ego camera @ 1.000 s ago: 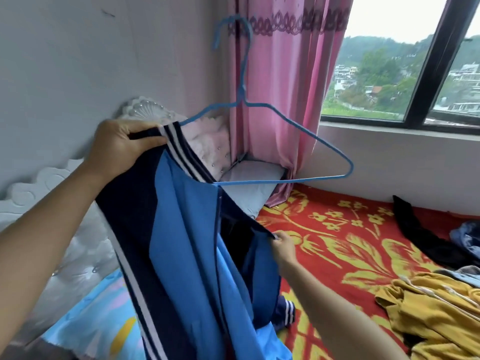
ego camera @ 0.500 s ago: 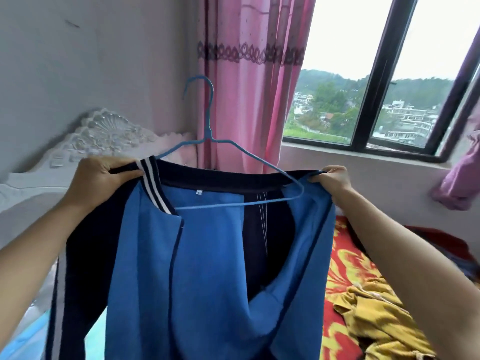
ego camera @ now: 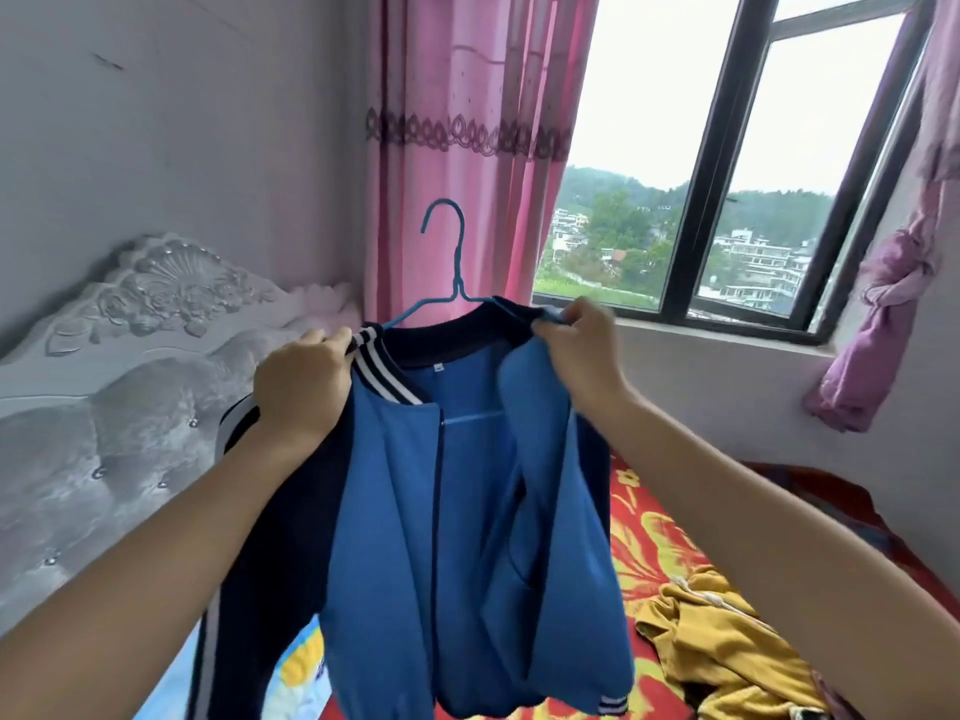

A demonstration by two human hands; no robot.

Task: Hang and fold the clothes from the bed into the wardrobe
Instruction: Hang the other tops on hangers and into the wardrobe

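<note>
A blue and navy jacket [ego camera: 457, 537] with a white-striped collar hangs in front of me on a blue wire hanger [ego camera: 457, 272], whose hook stands up above the collar. My left hand [ego camera: 304, 389] grips the jacket's left shoulder beside the striped collar. My right hand [ego camera: 576, 350] pinches the right shoulder and the hanger's arm. The jacket's front hangs open and the hanger's lower bar shows inside it.
The bed [ego camera: 654, 543] with a red and yellow flowered sheet lies below, with a yellow garment [ego camera: 727, 646] on it at the right. A white carved headboard [ego camera: 130, 356] stands at the left. Pink curtain [ego camera: 467, 148] and window [ego camera: 727, 200] are ahead.
My two hands have come closer together at the collar. The right shoulder of the jacket now sits over the hanger's arm, and the hanger has risen straighter above the collar.
</note>
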